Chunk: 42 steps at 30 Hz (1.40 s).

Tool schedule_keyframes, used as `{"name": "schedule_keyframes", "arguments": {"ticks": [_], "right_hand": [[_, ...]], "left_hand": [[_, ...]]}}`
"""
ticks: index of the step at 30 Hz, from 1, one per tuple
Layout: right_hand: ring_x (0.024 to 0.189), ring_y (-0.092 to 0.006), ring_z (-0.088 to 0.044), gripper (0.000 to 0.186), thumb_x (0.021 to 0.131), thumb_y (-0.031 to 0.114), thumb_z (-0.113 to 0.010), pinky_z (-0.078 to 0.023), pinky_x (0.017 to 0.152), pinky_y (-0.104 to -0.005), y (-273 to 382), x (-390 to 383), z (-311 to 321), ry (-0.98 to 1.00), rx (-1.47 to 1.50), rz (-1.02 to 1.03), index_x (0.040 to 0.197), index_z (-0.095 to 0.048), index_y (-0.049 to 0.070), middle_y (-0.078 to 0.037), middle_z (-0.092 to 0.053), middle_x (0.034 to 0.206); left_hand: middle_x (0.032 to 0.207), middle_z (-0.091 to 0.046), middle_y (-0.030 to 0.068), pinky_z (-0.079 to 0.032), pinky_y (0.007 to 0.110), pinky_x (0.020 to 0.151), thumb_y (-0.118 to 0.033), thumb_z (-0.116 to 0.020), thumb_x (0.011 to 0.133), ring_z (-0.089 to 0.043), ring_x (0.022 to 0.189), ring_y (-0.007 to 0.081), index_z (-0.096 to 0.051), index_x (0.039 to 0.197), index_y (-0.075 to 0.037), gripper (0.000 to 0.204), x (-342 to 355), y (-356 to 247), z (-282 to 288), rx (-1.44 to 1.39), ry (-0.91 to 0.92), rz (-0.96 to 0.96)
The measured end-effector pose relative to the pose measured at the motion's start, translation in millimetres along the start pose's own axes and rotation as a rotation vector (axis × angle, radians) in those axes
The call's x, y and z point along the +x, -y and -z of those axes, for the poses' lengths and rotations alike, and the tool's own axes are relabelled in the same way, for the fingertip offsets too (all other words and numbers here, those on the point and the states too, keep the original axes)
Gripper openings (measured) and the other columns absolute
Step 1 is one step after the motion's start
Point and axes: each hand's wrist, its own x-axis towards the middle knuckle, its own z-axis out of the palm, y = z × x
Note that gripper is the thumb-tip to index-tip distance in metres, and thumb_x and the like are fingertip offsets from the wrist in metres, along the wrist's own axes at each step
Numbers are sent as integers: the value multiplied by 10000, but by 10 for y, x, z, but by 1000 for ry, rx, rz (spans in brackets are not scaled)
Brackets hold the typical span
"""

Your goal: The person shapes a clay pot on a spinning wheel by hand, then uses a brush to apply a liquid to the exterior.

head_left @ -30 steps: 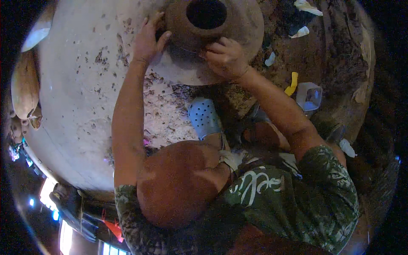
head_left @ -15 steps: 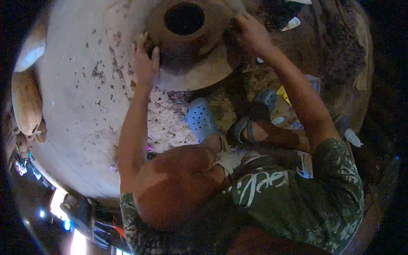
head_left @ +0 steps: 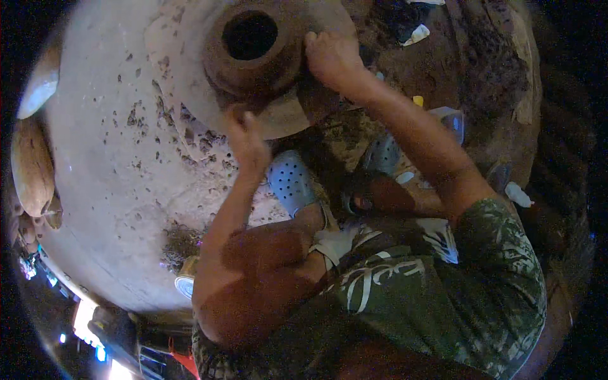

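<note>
A brown clay pot [head_left: 273, 77] with a round dark mouth sits on a pale round disc [head_left: 288, 119] low to the ground. My right hand [head_left: 332, 60] is closed in a fist against the pot's right side; whatever its fingers may grip is hidden. Near the disc's front left edge is my left hand [head_left: 247, 142], thumb raised, its fingers blurred by motion. Whether those fingers touch the pot or the disc cannot be made out.
My blue-grey clog [head_left: 291, 180] stands just in front of the disc. A clear plastic container [head_left: 448, 123] and a white scrap [head_left: 416, 35] lie to the right. At far left are large tan rounded objects [head_left: 33, 168]; a tin [head_left: 185, 282] stands beside my knee.
My left hand has moved from the pot's left side to the front, over the disc's edge. My right hand has come nearer along the right side and curled into a fist.
</note>
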Motion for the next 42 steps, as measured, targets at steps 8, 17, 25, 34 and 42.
{"name": "schedule_keyframes", "arguments": {"ticks": [8, 17, 25, 34, 42], "right_hand": [[736, -330, -688, 275, 833, 168, -594, -541, 579, -470, 630, -355, 339, 315, -111, 82, 982, -617, -62, -188, -669, 800], [938, -402, -678, 278, 908, 169, -552, -552, 793, -490, 1265, -698, 717, 471, 563, -57, 1102, -610, -21, -240, -678, 1035], [1008, -411, -643, 471, 839, 211, -682, -522, 873, -471, 833, -910, 601, 735, 456, 410, 1231, -564, -23, -228, -652, 1099], [989, -419, -636, 341, 876, 245, -667, -533, 842, -500, 693, -1211, 488, 483, 700, 135, 1144, -602, 46, -194, -664, 1056], [992, -414, -634, 356, 847, 233, -708, -535, 850, -486, 702, -1192, 642, 492, 541, 243, 1131, -610, 42, -186, -660, 1020]], "left_hand": [[1220, -547, 238, -381, 431, 1027, -339, -485, 1037, -527, 1130, 375, -463, 1307, 71, 491, 207, 469, 54, 129, -78, -182], [1109, -652, 227, -473, 437, 912, -347, -499, 1032, -622, 997, 372, -587, 1219, 28, 428, 216, 117, 368, 46, 347, 30], [1055, -690, 192, -491, 398, 880, -347, -519, 1031, -653, 952, 285, -648, 1148, 27, 412, -325, 267, 223, -55, 852, 156], [1104, -693, 116, -478, 351, 944, -416, -498, 1041, -627, 1037, 194, -648, 1150, 46, 498, -248, -189, 149, -222, 771, 258], [984, -651, 38, -468, 360, 724, -508, -526, 1013, -554, 817, 153, -650, 1150, -41, 502, -337, -75, 98, -285, 833, 500]]}}
